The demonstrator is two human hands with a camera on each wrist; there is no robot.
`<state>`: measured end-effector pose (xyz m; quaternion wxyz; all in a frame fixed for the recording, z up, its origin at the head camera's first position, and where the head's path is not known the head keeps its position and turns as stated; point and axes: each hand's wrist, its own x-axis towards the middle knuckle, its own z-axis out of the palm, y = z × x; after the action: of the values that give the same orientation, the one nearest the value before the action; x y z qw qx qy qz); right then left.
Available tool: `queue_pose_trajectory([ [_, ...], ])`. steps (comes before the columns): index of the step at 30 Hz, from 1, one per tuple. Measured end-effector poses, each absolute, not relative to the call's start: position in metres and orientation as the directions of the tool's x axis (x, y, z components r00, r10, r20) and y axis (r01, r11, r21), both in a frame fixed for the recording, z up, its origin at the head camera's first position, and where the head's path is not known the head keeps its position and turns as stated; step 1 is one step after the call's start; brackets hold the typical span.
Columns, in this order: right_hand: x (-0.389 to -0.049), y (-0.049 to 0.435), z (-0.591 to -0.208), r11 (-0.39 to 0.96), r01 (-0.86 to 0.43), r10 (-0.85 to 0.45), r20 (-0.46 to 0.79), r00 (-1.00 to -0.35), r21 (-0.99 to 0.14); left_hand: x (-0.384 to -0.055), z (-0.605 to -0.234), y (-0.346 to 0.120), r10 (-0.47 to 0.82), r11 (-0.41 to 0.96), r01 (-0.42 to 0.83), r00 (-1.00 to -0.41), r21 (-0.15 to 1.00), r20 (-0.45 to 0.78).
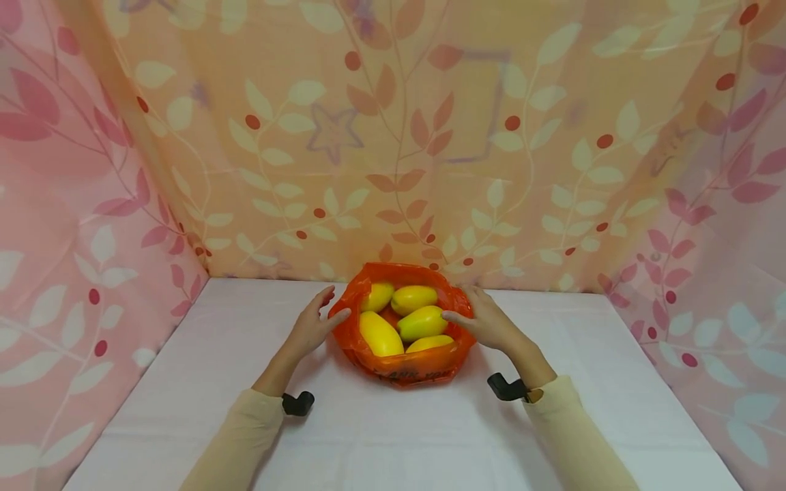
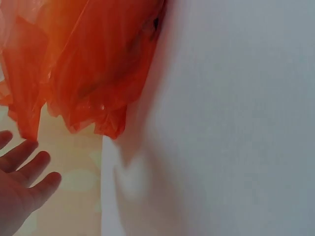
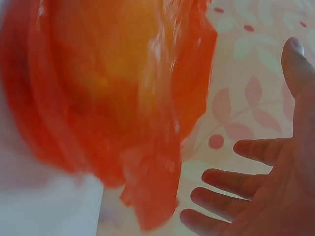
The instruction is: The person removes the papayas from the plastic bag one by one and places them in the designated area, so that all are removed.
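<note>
An orange-red plastic bag point(image 1: 402, 377) stands on the table with its mouth spread wide, dark lettering on its near side. Inside lie several yellow mangoes point(image 1: 381, 333). At the bag's left side is my left hand point(image 1: 313, 323); in the left wrist view its fingers are spread beside the plastic, gripping nothing. My right hand point(image 1: 488, 319) is on the other side, thumb toward the mangoes at the bag's rim. The right wrist view shows that hand's fingers point(image 3: 231, 183) extended and apart from the plastic.
A white-covered table point(image 1: 393, 443) carries the bag close to its back edge. Behind it hangs a leaf-patterned yellow curtain point(image 1: 405, 136), with pink patterned sheets point(image 1: 67, 225) at both sides. Each wrist wears a black camera mount point(image 1: 298, 404).
</note>
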<state>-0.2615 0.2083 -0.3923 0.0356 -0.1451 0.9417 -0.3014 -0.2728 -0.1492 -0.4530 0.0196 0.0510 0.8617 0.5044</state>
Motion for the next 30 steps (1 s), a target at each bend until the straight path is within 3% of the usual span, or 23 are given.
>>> queue_pose_trajectory([
  [9,-0.258,0.18,-0.39,0.752,-0.318,-0.373,0.026,-0.928,-0.578,-0.276,-0.452,-0.139,0.083,0.402,0.147,-0.989,0.904,0.125],
  [15,-0.259,0.169,-0.393,0.758,-0.297,-0.376,-0.017,-0.927,-0.58,-0.277,-0.453,-0.133,0.086,0.362,0.188,-0.982,0.913,0.168],
  [30,-0.259,0.145,-0.396,0.732,-0.274,-0.394,-0.059,-0.917,-0.624,-0.284,-0.456,-0.126,0.102,0.378,0.231,-0.973,0.896,0.207],
])
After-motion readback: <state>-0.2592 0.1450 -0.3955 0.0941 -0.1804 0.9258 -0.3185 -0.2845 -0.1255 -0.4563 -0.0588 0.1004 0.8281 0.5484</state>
